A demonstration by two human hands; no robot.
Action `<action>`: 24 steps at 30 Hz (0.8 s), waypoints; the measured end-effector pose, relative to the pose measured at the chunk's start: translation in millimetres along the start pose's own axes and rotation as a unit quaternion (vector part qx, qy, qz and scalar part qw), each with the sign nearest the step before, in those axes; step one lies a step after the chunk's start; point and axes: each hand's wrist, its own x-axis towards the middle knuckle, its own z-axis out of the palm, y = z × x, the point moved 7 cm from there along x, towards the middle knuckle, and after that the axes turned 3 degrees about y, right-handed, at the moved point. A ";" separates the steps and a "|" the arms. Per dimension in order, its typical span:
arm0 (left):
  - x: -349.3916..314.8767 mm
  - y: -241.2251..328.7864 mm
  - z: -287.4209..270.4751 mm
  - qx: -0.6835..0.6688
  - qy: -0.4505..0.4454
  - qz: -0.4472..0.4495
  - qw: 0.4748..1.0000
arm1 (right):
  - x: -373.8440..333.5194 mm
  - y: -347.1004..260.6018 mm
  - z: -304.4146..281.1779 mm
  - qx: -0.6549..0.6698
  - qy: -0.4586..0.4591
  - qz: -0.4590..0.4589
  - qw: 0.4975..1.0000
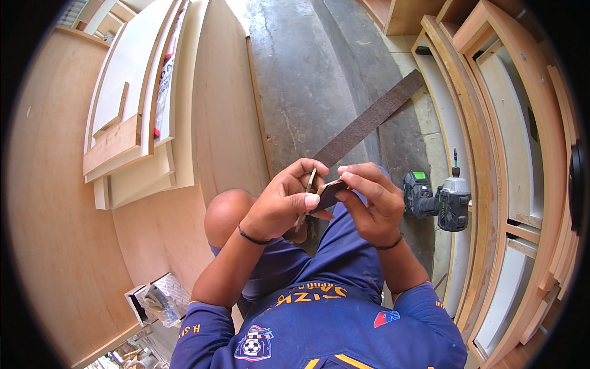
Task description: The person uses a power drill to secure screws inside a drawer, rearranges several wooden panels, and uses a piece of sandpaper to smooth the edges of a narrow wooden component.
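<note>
From where I stand, the small dark flat piece (327,196) is between the two hands, its pale edge sloping up from the left thumb toward the right fingertips. The right hand (376,204) pinches its right end; the left hand (284,195) is closed around its left end, and also around a thin pale strip (313,178), which runs more lengthwise, just beside. Both hands are equally near. The left fingers partly cover the strip, and its material I cannot tell.
</note>
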 end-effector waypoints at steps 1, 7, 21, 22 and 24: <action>0.1 0.2 -0.5 -0.001 0.001 -0.002 1.000 | -0.2 0.9 -0.7 0.011 0.009 0.010 1.000; -1.3 0.6 5.5 -0.009 -0.033 -0.006 0.999 | -0.7 -2.3 -1.4 0.061 0.014 0.016 0.998; -3.0 5.0 12.1 0.054 -0.063 0.046 0.996 | -4.4 -9.3 -6.5 0.075 0.000 0.015 0.997; -2.9 7.2 12.3 0.064 -0.048 0.059 0.995 | -2.7 -10.0 -7.0 0.077 0.004 0.010 0.997; -2.7 10.4 7.1 0.085 -0.002 0.089 0.992 | 0.6 -11.1 -7.8 0.082 0.012 0.000 0.997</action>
